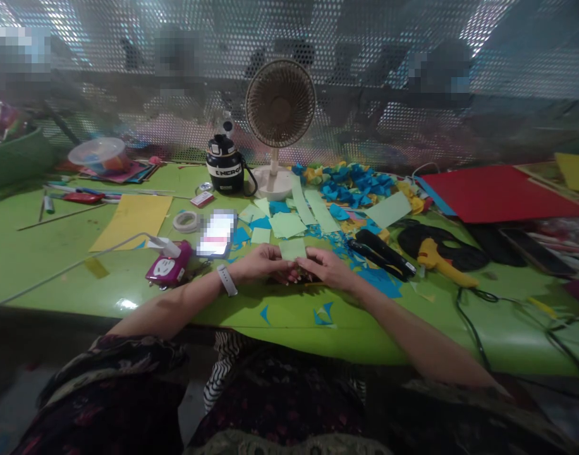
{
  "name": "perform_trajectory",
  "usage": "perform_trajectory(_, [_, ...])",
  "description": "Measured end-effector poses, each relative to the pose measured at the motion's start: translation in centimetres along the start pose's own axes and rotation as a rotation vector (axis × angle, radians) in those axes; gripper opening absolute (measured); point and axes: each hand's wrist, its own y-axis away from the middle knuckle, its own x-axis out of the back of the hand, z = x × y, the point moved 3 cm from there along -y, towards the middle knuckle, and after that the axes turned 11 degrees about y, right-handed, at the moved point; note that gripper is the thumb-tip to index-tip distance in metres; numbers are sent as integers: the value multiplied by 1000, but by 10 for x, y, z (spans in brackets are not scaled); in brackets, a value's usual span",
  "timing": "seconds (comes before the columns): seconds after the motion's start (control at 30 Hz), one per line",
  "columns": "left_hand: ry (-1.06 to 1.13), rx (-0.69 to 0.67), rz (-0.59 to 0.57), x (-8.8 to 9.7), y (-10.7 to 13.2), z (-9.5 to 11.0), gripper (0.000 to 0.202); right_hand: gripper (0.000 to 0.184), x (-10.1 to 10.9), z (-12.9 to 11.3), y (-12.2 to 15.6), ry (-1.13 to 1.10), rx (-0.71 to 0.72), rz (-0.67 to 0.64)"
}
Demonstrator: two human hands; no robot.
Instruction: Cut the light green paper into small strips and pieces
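Between my two hands is a small pale green paper square point(293, 249), held up near the front of the table. My left hand point(267, 264) pinches its left side, and my right hand point(325, 265) grips the right side with bent fingers. Just beyond lie more pale green paper pieces point(287, 225) and long strips point(322, 212), mixed with blue scraps. A black stapler-like tool point(383, 254) rests to the right of my right hand. Left of my left hand are a phone point(217, 234) and a purple power socket block point(169, 264) with a white plug.
A desk fan point(280, 104) and a black bottle point(224, 165) stand at the back. Blue and yellow folded paper point(356, 182) is heaped beside the fan. At right lie a yellow glue gun point(444, 264), its black cord and red sheets point(502, 193). Yellow paper point(132, 221) and a tape roll point(186, 221) lie left.
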Motion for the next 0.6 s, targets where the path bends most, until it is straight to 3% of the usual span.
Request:
perform_trajectory(0.1, [-15,10,11,1,0,4,37,34,6,0,-1,-19,-16,-54])
perform_trajectory(0.3, [-32,12,72,5,1,12,36,29,23,1,0,-48,-56,-35])
perform_trajectory(0.6, [-53,65,24,0,3,10,36,28,12,-3,1,-34,-16,-43])
